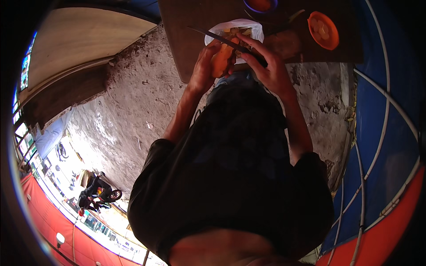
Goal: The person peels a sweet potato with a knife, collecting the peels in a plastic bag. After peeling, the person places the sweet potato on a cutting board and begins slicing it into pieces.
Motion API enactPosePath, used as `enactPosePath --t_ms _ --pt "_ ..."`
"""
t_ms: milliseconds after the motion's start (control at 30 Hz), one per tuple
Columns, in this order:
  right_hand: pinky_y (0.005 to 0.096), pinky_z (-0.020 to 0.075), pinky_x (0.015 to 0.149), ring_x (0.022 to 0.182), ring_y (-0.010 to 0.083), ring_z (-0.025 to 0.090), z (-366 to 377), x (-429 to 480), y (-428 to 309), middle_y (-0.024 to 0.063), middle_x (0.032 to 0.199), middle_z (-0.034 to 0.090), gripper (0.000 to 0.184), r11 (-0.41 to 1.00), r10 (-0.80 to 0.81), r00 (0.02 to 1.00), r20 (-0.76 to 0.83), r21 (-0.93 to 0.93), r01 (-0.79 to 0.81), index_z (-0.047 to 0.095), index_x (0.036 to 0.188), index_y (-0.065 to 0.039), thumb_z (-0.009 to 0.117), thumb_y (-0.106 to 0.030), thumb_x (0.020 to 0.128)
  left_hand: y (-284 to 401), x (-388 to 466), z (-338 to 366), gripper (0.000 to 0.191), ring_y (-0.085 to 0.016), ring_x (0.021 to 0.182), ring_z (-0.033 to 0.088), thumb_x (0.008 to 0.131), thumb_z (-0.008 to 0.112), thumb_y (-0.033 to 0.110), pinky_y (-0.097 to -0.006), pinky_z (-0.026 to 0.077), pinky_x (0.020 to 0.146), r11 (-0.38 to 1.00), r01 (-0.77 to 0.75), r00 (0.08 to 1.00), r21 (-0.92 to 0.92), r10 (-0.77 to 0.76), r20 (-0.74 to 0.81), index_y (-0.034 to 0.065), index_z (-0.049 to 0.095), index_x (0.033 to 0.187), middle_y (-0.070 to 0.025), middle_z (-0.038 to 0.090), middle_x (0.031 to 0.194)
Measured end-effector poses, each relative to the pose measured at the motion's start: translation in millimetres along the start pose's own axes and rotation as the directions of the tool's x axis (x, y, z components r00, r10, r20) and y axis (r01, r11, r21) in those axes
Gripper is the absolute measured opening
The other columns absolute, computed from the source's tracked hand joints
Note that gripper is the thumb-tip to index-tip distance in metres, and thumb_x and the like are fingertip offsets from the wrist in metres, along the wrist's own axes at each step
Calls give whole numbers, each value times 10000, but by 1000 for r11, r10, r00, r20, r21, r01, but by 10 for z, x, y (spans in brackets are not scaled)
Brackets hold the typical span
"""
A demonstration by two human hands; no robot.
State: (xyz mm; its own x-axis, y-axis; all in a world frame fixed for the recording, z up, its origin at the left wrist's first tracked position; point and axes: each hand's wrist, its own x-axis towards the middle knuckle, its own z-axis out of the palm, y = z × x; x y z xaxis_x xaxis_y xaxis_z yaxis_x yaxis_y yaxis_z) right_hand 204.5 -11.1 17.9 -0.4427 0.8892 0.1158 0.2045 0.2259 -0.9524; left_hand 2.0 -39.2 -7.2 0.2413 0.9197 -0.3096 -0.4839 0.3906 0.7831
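My left hand (202,71) grips a long orange piece of produce (222,61), perhaps a peeled fruit or root; its kind is unclear. My right hand (271,68) holds a knife (226,40) by its dark handle. The long, narrow blade crosses over the upper part of the produce and points to the upper left. Whether the edge touches the flesh cannot be told. Under both hands a white plastic bag (256,28) lies open at the table's near edge, with peelings and scraps (245,32) inside.
On the dark table (189,13) stand an orange bowl (333,41) of round pale pieces and a purple-rimmed bowl (246,4) with orange contents. A board-like brown patch (283,43) lies right of the bag. A person on a motorbike (103,193) is outside, lower left.
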Motion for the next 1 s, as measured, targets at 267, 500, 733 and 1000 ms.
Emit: enactPosePath --t_ms 267,500,733,1000 --pt "315 495 985 1131 150 662 77 -10 80 111 1208 719 368 998 -48 997 -60 29 50 611 1358 -12 633 -86 998 -2 21 21 483 -157 630 622 1032 413 406 -283 480 531 984 -76 997 159 79 -12 -4 573 1232 -100 656 856" --pt "276 514 934 1082 127 674 138 -53 201 99 1200 719 309 992 -4 994 -113 123 18 639 1294 13 638 -37 989 -74 49 -43 557 -156 604 627 1041 439 480 -285 484 520 942 -140 990 306 141 17 -14 572 1262 -106 660 835" --pt "245 534 767 891 100 685 319 -123 364 79 1030 725 254 984 -65 953 -295 140 110 654 1242 8 643 -35 992 -48 31 79 534 -160 605 627 1042 465 454 -301 481 535 915 -157 986 371 164 14 -11 575 1278 -104 654 818" --pt "216 279 476 485 37 351 191 -177 359 -17 678 506 180 427 394 909 137 848 -313 599 1143 -83 588 -232 1043 -135 54 -47 556 -136 634 613 1026 485 464 -300 479 577 901 -190 982 390 184 53 -7 571 1306 -105 663 845"
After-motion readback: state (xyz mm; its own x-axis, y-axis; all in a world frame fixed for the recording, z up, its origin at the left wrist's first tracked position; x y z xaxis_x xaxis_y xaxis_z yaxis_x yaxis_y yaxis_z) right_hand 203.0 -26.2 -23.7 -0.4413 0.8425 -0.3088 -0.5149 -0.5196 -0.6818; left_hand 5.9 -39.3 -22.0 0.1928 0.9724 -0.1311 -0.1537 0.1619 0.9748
